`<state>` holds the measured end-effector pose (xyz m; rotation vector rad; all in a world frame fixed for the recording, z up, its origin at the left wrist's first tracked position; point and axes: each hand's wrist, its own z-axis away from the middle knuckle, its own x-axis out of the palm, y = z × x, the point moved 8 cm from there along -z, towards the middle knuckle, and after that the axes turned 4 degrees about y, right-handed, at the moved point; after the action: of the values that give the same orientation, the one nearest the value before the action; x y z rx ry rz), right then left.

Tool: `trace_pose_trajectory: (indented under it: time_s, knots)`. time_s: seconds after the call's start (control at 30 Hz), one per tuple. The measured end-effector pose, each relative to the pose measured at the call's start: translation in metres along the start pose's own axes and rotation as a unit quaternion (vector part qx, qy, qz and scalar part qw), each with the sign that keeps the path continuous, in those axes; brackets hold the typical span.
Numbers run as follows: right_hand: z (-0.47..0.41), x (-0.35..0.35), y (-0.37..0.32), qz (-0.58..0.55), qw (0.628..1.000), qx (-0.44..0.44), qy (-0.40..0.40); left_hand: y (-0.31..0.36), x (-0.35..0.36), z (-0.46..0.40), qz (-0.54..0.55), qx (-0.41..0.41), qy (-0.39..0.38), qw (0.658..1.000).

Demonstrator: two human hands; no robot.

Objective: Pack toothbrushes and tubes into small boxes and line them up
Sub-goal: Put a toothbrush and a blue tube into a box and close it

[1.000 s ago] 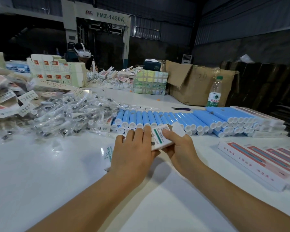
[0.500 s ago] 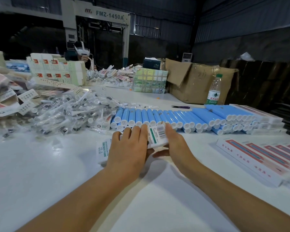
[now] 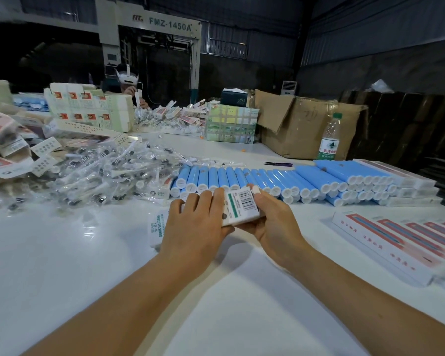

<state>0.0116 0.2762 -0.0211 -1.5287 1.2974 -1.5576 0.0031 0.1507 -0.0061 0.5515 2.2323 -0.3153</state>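
- Where the view looks down and forward, a white table [image 3: 62,278] fills the foreground and carries everything listed below.
- A brown cardboard carton [image 3: 303,124], flaps open, stands at the far edge, right of centre.
- A heap of bagged toothbrush heads [image 3: 95,173] spreads across the left half of the table, with loose flat cartons beyond and to its left.
- A row of blue tubes [image 3: 267,179], white caps toward the viewer, lies side by side across the middle and stacks in layers toward the right.
- A line of long white-and-red packed boxes [image 3: 401,240] lies side by side at the right edge, near the viewer.
- A green-patterned box [image 3: 230,123] stands beside the carton, with a dark box on top.
- A clear water bottle [image 3: 328,138] with a green cap stands upright, right of the carton.
- The small box [image 3: 240,209], white with a green stripe and a barcode, is held between both hands just in front of the tube row, above the table.
- The left hand [image 3: 195,224] lies over the box's left part, fingers curled down across it.
- The right hand [image 3: 272,219] grips the box's right end, thumb beneath and fingers along the far side.
- A printed flat packet [image 3: 157,227] lies on the table, partly under the left hand.
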Motion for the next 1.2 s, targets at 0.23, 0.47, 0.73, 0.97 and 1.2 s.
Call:
trace_pose_trajectory:
  time_s: [0.23,0.47,0.73,0.97,1.2]
  knots:
    - [0.0,-0.003,-0.001,0.027,0.999,-0.02,0.022,0.003,0.003,0.001,-0.028,0.021,-0.002,0.999]
    - [0.003,-0.003,-0.001,0.144,0.987,-0.068,0.032,0.003,0.002,0.002,-0.039,0.022,0.0,0.999]
    - [0.011,-0.01,-0.035,0.338,0.909,-0.21,0.128,0.007,0.001,0.002,-0.068,0.03,-0.016,0.997]
    - [0.012,-0.005,-0.028,0.422,0.866,-0.237,0.128,0.01,0.001,0.007,-0.097,0.037,-0.034,0.994]
    - [0.009,-0.016,-0.022,0.344,0.914,-0.16,0.147,-0.001,0.003,0.001,-0.082,-0.003,-0.048,0.995]
